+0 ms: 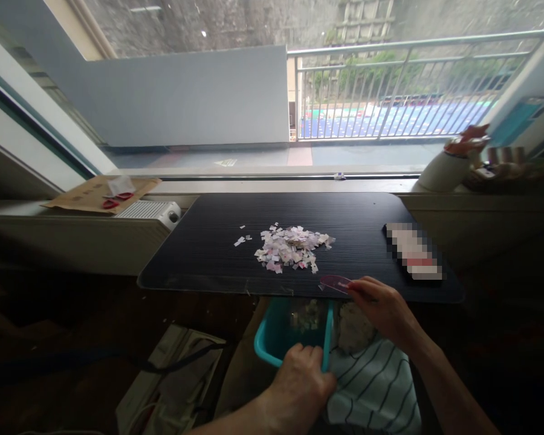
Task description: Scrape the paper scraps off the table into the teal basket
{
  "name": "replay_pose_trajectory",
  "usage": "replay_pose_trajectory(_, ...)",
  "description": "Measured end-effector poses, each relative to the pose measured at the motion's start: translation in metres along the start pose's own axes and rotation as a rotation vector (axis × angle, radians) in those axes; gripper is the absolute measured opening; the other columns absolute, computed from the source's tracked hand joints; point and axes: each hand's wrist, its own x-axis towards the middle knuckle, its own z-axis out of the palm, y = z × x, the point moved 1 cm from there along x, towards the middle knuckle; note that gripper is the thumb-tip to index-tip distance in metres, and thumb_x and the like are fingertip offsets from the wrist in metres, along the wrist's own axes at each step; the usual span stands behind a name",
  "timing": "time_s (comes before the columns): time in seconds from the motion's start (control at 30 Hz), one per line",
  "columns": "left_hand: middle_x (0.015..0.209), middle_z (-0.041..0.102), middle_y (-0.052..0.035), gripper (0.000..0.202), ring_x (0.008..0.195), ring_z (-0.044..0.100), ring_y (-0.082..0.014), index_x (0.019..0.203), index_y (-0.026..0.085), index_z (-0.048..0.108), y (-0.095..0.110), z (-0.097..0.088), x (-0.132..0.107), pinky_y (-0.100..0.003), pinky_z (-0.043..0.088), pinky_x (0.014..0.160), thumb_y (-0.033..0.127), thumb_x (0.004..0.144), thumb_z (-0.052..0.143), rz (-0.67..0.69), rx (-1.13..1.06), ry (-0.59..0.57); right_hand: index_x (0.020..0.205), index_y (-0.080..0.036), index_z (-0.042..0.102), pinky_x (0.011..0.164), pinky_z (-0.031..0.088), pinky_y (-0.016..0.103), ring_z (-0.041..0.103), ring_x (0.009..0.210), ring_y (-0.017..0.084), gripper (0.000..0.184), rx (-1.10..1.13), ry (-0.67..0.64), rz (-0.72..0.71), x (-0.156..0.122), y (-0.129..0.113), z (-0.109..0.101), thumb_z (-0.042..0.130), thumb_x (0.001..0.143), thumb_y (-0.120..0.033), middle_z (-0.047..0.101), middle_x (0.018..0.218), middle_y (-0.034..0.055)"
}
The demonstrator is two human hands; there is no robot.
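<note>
My left hand point(299, 380) is wrapped over the near rim of a teal plastic bin point(265, 344), which sits below the table's front edge with some paper bits at the bottom. Between the fingertips of my right hand point(383, 302) is a thin, translucent pink, pointed-oval piece point(335, 283), just at the table edge; what it is exactly I cannot tell. A loose heap of small cut paper scraps point(292, 248), white with some pink, lies mid-table beyond both hands. A few scraps are scattered to its left.
The dark table point(199, 241) carries a pixelated phone-like object point(414, 251) at right. Red-handled scissors point(118, 200) rest on a brown envelope point(81, 192) on the left sill. A white vase point(444, 166) stands at right. Below left is an open bag point(176, 374).
</note>
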Motion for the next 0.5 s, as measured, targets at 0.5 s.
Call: replay_pose_trajectory(0.5,0.077,0.059,-0.0060,0.012,0.072,0.057,-0.0239,0.074,0.019,0.065,-0.007,-0.012,0.005,-0.033,0.043,0.063,0.028,0.079,0.070,-0.024,-0.038,0.019,0.093,-0.020,0.068,0.071,0.046,0.026,0.060,0.075,0.015,0.020,-0.017,-0.015,-0.050,0.021,-0.004,0.006,0.051,0.093,-0.030,0.064,0.085,0.0028)
